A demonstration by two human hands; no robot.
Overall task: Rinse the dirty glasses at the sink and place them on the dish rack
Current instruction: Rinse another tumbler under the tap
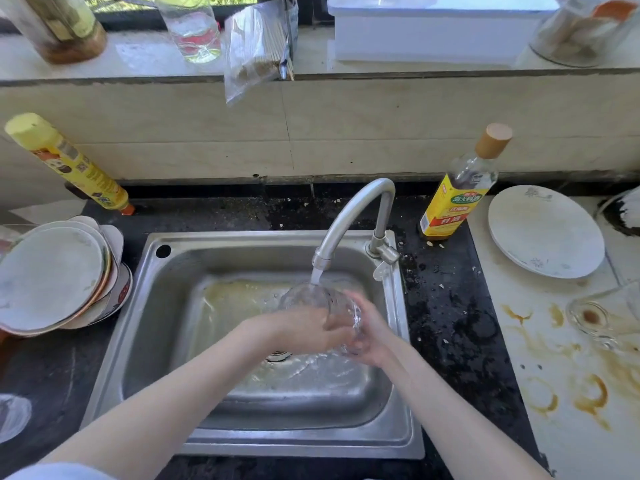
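Glass (313, 299), clear and lying on its side, is sitting in the center of the frame, held by both hands over the sink (166, 271) with its open mouth turned up-left under the tap (349, 216). Water is running from the spout into it and is pooling around the drain below.

Starting at the far left, a stack of plates (55, 275) is leaning on the dark counter (446, 320), and a yellow bottle (65, 161) is standing upside down on its orange cap against the tiled wall behind them. Up on the sill in the upper left, a brown jar (59, 26) and a clear bottle (192, 27) are standing, with a plastic bag (252, 50) hanging over the edge beside them.

Moving toward the center, the left hand (304, 329) is reaching in from the lower left and curling around the near side of the glass. The right hand (367, 336) is coming in from the lower right, its fingers wrapping the base end of the glass.

Right of the tap, a bottle with a yellow label (457, 192) is standing on the counter. Further right, a white plate (545, 230) is resting on a pale, brown-stained surface (540, 375), and a second glass (602, 317) is lying on its side at the right edge.
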